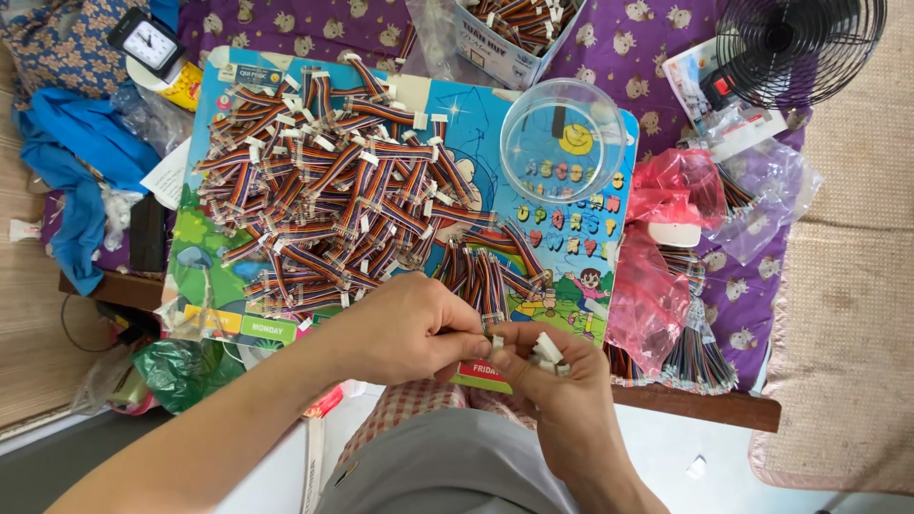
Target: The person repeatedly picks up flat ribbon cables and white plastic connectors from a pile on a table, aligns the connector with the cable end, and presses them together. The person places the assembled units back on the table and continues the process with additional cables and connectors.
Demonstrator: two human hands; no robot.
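Low in the middle of the frame, the left hand pinches its fingertips together on the end of a short rainbow cable, right where it meets the right hand. The right hand's grip is closed too, cupping a few small white plugs against the palm while its fingertips steady the same cable end. Both hands hover just past the near edge of the board, over the lap.

From where I stand, the plugs look the likeliest to go: they sit loosely in the curled fingers, and a slight opening of that hand could spill them to the pale floor at the bottom right, where a small white scrap already lies. The cable end is tiny, so a skewed pinch might bend a wire or seat a plug crookedly.

Just above the hands a small bunch of cables stands near the board's edge; a nudge from a knuckle could push them off. Farther up, the big pile of finished-looking cables spreads across the left half of the board, loose enough to slide. The clear tub at the upper right rests on the board near its corner and could tip if the board shifts on the tabletop. The red bags at the right hang over the edge.
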